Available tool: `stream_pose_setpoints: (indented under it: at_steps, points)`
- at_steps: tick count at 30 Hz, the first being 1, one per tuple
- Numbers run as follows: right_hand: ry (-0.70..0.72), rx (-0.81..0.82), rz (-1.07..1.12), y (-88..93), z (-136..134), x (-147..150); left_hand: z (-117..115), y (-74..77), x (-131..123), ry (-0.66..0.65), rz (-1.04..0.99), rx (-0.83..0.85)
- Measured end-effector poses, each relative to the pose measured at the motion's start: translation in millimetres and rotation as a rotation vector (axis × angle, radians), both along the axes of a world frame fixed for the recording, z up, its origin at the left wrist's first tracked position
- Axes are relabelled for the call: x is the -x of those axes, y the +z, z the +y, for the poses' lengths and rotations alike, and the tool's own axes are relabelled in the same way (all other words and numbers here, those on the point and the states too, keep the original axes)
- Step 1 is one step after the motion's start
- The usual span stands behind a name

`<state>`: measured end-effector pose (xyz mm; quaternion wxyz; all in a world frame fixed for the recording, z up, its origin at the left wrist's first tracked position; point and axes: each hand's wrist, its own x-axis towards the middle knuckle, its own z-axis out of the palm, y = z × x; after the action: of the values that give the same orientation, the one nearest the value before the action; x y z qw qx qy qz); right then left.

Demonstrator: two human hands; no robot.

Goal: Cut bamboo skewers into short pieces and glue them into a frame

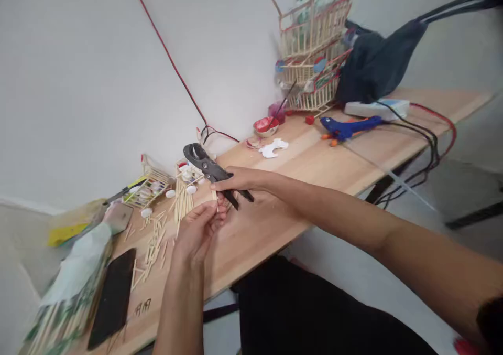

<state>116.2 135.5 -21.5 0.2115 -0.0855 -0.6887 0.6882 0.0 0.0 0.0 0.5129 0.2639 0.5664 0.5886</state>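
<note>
Head view, and both hands meet over the near edge of the long pale wooden tabletop (314, 161). The right hand (239, 179) has its fingers clenched around the handles of the dark grey metal cutters (204, 163), whose blade end points up and away to the left. Whether the blades are parted, I cannot tell. The left hand (198, 229) comes up from below, fingers pinching a short pale wooden stick (214, 195) just under the cutters, close to the right thumb.

The stick is not at the blade end, so this reads as lining up for a snip. A clean cut calls for the stick to sit square between the blades while the left fingers keep it from rolling. The stick itself is thin, light-coloured and mostly hidden by the fingertips.

Just beyond the hands lies a bundle of long thin wooden sticks (183, 203), with loose short offcuts (155, 245) scattered toward a flat black phone (113, 292). A small stick-built frame (151, 184) sits by the wall. Far along the tabletop stand tall woven stick baskets (314, 45), with a blue glue gun (348, 127) lying near them.
</note>
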Motion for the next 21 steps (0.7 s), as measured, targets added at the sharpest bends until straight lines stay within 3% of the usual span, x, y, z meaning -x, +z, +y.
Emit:
stream_pose_setpoints:
  at_steps: [6, 13, 21]
  points:
    - [-0.043, -0.105, -0.045, 10.5, -6.4, -4.6, -4.9, 1.4, 0.2, 0.043, 0.002, 0.067]
    - [-0.177, -0.364, -0.133, 9.8, -5.6, -4.5, -6.1, -2.7, 4.0, -0.023, -0.045, 0.086]
    - [-0.183, -0.424, -0.164, 8.4, -6.4, -5.8, -10.2, -4.9, 5.0, -0.066, 0.013, 0.068]
